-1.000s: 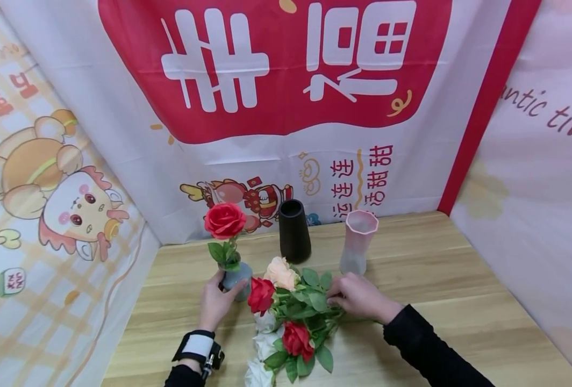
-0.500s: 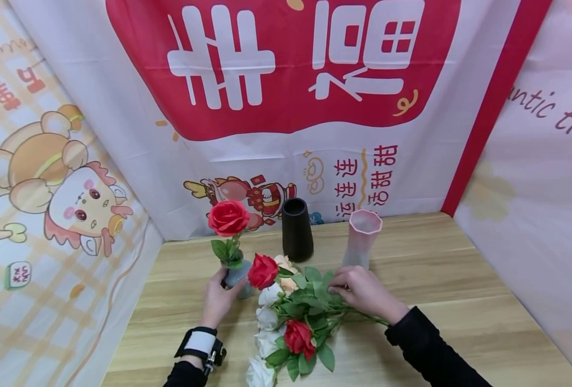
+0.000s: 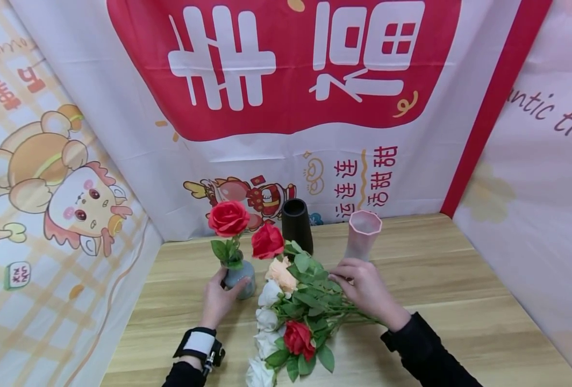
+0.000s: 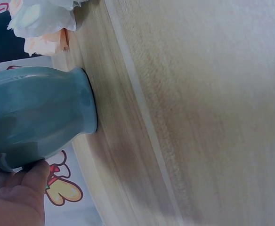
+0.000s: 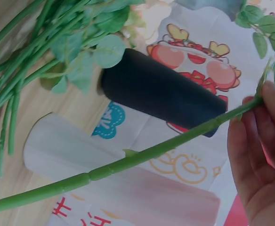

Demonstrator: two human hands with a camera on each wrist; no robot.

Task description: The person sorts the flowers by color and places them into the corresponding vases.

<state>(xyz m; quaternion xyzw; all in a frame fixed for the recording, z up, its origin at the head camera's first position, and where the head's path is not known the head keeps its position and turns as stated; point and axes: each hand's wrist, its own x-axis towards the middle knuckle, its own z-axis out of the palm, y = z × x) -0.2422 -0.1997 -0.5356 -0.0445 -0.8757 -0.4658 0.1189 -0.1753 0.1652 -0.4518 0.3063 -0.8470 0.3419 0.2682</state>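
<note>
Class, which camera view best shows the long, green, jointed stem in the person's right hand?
The right wrist view: the stem runs unobstructed from the right hand to the picture's left edge. In the head view, it is hard to tell from the green leaves and other stems; the left wrist view shows none of it.

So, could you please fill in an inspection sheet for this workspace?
Surface: wood-grain table, lying under the flowers and vases.
Job's things: blue-grey vase bearing one red rose; black vase and pink-white vase, both without flowers; pile of flowers, red, white and peach.
Clutter: nothing seen.
Hands: left hand grips the blue-grey vase; right hand pinches a green stem.
Cables: nothing seen on the table.
Surroundings: printed cloth behind and at both sides.
</note>
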